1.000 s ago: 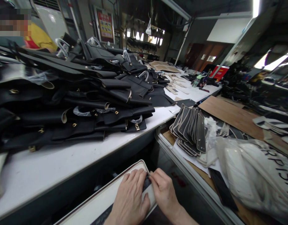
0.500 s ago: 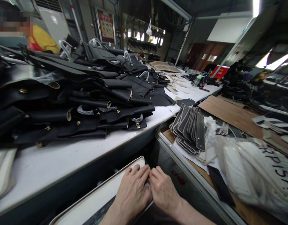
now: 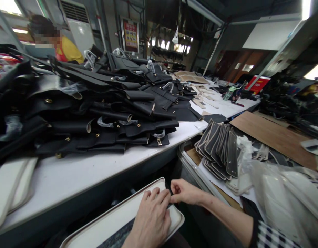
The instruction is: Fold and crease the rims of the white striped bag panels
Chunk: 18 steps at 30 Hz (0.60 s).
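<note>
A long white bag panel with rounded corners, a brown-lined raised rim and a dark textured strip lies low in front of me. My left hand is over its right end, fingers bent and pressing on it. Just right of the left fingertips, my right hand has its thumb and forefinger brought close together by the panel's end edge. Whatever small thing may be between those fingers cannot be made out. The left palm hides part of the panel.
Black bags with gold clasps are heaped on the white table. White panels lie at its left end. To the right, a metal-edged table bears stacked dark panels, a phone and plastic-wrapped pieces. A person in yellow is behind the heap.
My right hand has drawn away rightward from the left hand, baring the panel's right end corner. The left hand stays on the panel. The view has turned slightly left.
</note>
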Motion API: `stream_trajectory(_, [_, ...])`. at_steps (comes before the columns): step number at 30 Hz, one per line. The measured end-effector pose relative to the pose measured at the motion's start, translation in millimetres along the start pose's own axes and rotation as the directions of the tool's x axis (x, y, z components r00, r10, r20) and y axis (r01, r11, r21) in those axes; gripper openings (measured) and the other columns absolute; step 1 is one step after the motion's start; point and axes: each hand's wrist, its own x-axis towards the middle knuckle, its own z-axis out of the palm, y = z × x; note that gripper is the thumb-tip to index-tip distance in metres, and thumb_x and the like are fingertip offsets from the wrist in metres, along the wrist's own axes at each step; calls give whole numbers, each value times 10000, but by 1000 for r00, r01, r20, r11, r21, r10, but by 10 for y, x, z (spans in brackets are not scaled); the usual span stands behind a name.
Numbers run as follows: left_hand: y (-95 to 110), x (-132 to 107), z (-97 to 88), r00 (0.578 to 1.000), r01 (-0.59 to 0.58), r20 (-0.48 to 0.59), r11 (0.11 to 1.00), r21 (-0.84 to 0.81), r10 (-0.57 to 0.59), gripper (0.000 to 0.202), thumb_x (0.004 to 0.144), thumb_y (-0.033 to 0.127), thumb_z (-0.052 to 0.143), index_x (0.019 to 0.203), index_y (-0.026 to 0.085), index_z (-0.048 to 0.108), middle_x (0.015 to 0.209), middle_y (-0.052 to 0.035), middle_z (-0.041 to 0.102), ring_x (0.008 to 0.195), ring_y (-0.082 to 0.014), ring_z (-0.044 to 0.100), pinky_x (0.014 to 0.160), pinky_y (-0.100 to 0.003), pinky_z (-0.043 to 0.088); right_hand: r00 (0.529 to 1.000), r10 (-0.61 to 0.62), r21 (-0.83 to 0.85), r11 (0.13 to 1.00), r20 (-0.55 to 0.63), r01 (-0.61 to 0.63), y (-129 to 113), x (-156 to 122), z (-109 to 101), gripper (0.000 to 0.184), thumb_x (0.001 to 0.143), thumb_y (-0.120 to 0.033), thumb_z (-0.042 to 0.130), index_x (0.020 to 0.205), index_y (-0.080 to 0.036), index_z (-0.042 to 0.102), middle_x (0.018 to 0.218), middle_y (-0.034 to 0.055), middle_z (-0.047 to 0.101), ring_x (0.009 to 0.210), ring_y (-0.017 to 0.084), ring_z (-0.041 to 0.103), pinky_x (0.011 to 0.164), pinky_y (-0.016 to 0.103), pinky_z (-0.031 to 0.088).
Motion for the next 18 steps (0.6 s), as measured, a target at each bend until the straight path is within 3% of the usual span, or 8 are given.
stream_trajectory(2, [10,17,1,1000,8,8,1000,1,-8,318,928,215,405,1207,261,550,1308,55,543,1147,-219,431,999,-463,311,998,5,-31,1000,70,-3,-92,105,-87,248,553,-197,767,669,-180,548,541,-84,546,512,84,489,500,199,366])
stream_trajectory(4, [15,28,16,999,27,27,999,42,-28,338,966,266,372,1263,244,533,1320,22,545,1175,-236,442,1038,-495,302,995,7,-33,999,97,-4,-209,215,-155,204,592,-215,723,745,-170,595,579,-64,582,519,103,535,509,220,427])
stream_trajectory(6, [16,36,43,996,59,63,994,95,-65,395,982,319,357,1341,226,495,1387,-23,507,1263,-263,420,1093,-536,271,999,-7,-94,996,50,11,-330,305,-188,163,692,-247,620,837,-172,617,605,-49,593,517,128,573,506,251,471])
stream_trajectory(8, [12,46,70,990,96,92,987,128,-108,429,985,370,364,1379,239,470,1482,-57,414,1362,-285,348,1124,-562,247,990,-137,-306,943,-10,128,-443,366,-183,170,758,-225,540,881,-174,646,634,-25,615,543,142,597,532,268,482])
stream_trajectory(10, [6,58,87,984,130,102,982,133,-144,428,975,412,397,1373,275,477,1536,-78,327,1417,-288,281,1143,-551,241,937,-343,-590,742,71,317,-551,401,-152,199,782,-169,525,895,-173,688,713,17,667,637,158,623,615,283,480])
stream_trajectory(12, [0,68,95,980,153,110,980,129,-168,428,962,431,432,1363,291,488,1545,-105,300,1428,-294,266,1154,-523,242,865,-435,-768,455,250,451,-655,427,-112,195,805,-134,520,844,-167,709,784,58,700,717,182,637,664,294,459])
stream_trajectory(15, [-5,65,104,980,153,111,980,129,-167,426,951,442,457,1345,286,505,1518,-137,337,1411,-317,299,1142,-520,271,827,-357,-850,141,435,508,-785,476,-67,194,842,-137,520,756,-155,692,781,83,706,679,189,636,605,288,417])
stream_trajectory(18, [-11,49,116,987,135,62,981,141,-145,431,940,444,487,1346,299,500,1504,-152,355,1396,-333,324,1112,-537,309,796,-266,-829,-22,544,559,-849,539,-60,158,845,-144,535,786,-141,682,783,89,710,626,183,629,548,289,379])
